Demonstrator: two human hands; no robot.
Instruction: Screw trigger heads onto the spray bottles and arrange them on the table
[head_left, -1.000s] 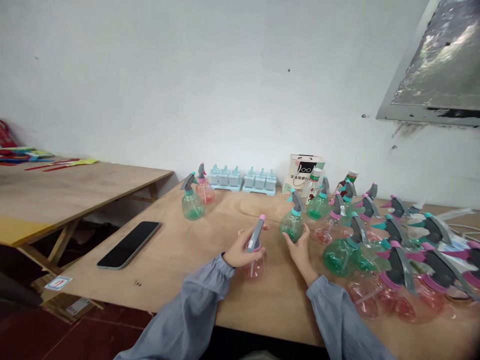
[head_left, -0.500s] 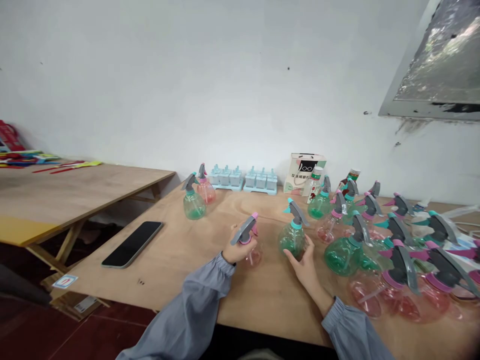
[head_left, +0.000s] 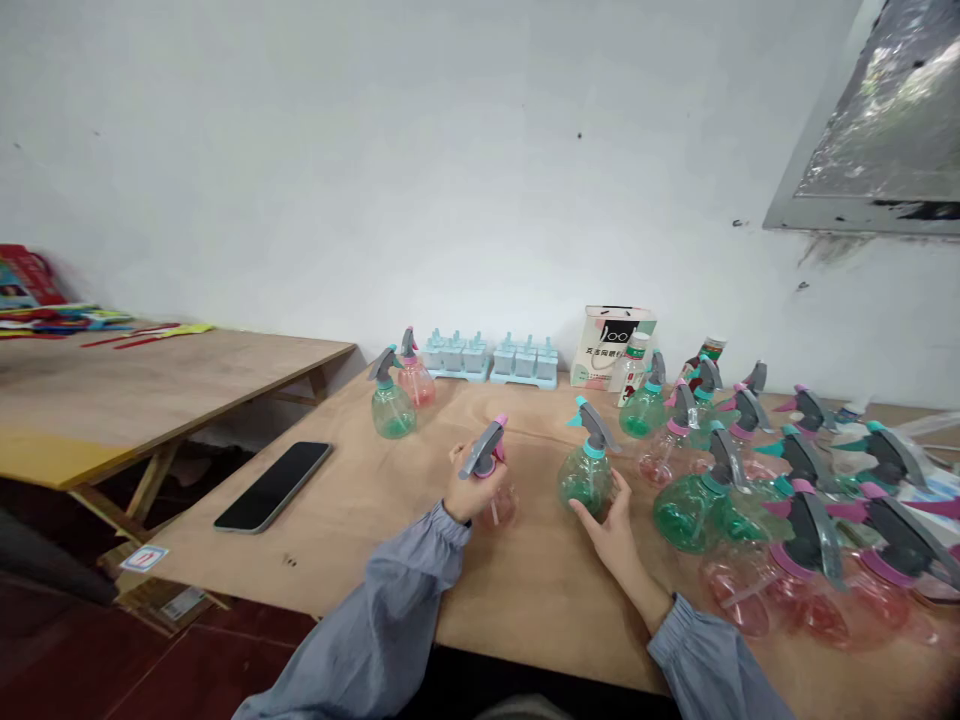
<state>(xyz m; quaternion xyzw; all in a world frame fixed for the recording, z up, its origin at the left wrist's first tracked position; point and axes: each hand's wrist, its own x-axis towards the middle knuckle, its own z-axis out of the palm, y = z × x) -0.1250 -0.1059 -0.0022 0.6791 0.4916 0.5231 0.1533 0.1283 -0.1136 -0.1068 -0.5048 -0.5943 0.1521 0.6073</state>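
Observation:
My left hand (head_left: 474,488) is closed round the neck of a pink spray bottle (head_left: 498,508), just under its grey and pink trigger head. Thumb and fingers of my right hand (head_left: 609,522) grip the lower body of a green spray bottle (head_left: 581,472), which stands upright on the table with its turquoise nozzle pointing left. To the right of that hand, several green and pink spray bottles are crowded together, among them a green one (head_left: 684,515) and a pink one (head_left: 802,585). At the far left stand another green spray bottle (head_left: 393,412) and a pink spray bottle (head_left: 417,382), side by side.
A black phone (head_left: 276,487) lies on the left of the wooden table (head_left: 360,560). Two light-blue popsicle moulds (head_left: 457,358), a printed paper bag (head_left: 604,350) and labelled bottles stand along the wall. A second table (head_left: 187,380) is on the left.
The pink spray bottle in my left hand has shifted slightly left and up, its head turning a little. My right hand stays on the green bottle. The view has moved slightly.

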